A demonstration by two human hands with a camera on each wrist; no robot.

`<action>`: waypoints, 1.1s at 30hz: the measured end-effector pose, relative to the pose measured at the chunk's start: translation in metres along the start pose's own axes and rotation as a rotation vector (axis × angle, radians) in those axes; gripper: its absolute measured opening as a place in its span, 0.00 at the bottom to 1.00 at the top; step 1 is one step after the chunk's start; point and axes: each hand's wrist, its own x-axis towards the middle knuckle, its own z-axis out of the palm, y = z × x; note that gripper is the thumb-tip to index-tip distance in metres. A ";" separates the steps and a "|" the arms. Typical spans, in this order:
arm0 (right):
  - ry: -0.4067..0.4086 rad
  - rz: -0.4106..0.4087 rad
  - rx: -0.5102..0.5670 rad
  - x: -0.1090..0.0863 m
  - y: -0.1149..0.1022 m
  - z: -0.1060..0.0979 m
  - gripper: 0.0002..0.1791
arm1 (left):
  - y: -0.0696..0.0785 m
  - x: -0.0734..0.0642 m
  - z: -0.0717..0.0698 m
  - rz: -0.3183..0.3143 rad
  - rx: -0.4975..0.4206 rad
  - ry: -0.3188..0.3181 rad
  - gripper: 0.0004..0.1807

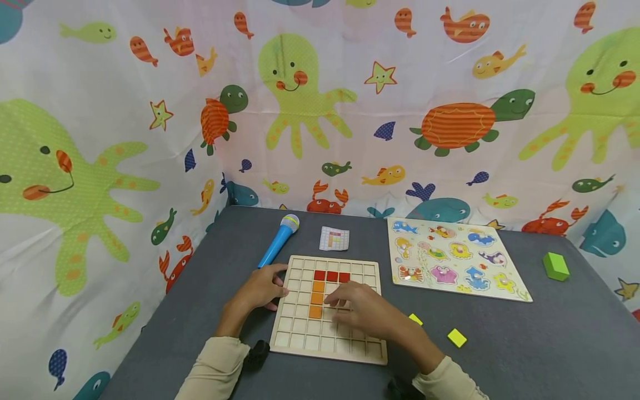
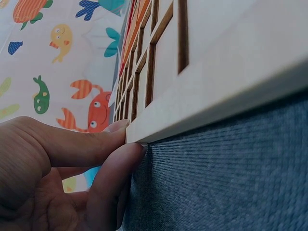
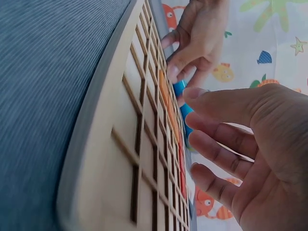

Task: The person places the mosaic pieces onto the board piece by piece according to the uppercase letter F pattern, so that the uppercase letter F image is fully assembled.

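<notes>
A square wooden grid board (image 1: 291, 339) lies on the dark table. Three red tiles (image 1: 332, 276) sit in a row in its upper cells, and three orange tiles (image 1: 317, 299) run down a column below the leftmost red one. At the board's left edge, my left hand (image 1: 260, 289) pinches the rim between thumb and finger, as the left wrist view shows close up. My right hand (image 1: 365, 308) hovers over the middle of the board, just right of the orange column. Its fingers (image 3: 216, 134) are loosely bent and hold nothing in the right wrist view.
Two yellow tiles (image 1: 457, 338) lie right of the board, one partly behind my right forearm. Behind the board are a blue toy microphone (image 1: 276, 244) and a small pattern card (image 1: 334, 239). A sea-animal puzzle board (image 1: 400, 258) and a green block (image 1: 556, 266) stand farther right.
</notes>
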 end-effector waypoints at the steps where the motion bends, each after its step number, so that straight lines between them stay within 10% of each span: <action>1: 0.005 0.001 -0.001 -0.003 0.002 -0.001 0.14 | 0.000 0.000 0.000 0.000 0.001 0.000 0.36; 33: 0.022 0.136 0.018 -0.103 0.054 -0.049 0.22 | -0.005 0.001 0.001 0.034 -0.031 0.006 0.35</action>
